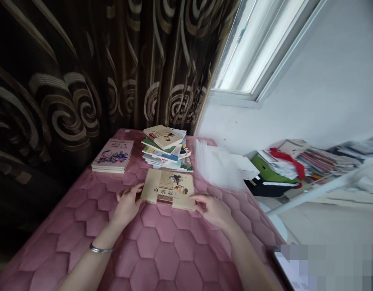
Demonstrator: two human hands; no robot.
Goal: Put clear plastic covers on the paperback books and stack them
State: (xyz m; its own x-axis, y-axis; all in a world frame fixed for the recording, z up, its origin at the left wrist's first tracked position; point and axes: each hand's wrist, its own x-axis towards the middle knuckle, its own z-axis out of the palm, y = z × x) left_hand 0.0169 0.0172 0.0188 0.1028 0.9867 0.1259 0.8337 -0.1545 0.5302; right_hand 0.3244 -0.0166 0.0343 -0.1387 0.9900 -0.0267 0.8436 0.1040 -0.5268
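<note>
A tan book (169,188) with red characters and a small picture lies flat on the pink quilted surface (162,246). My left hand (128,204) grips its left edge, fingers curled on the cover. My right hand (211,208) holds its lower right corner, fingers bent at the edge. A silver bangle (100,249) sits on my left wrist. Just behind the book stands an untidy stack of several colourful books (166,147).
A pink picture book pile (114,155) lies at the back left. Clear plastic sleeves (216,163) lie right of the stack. A dark patterned curtain (83,72) hangs behind. More books and papers (298,161) clutter the area on the right, under the window (256,44).
</note>
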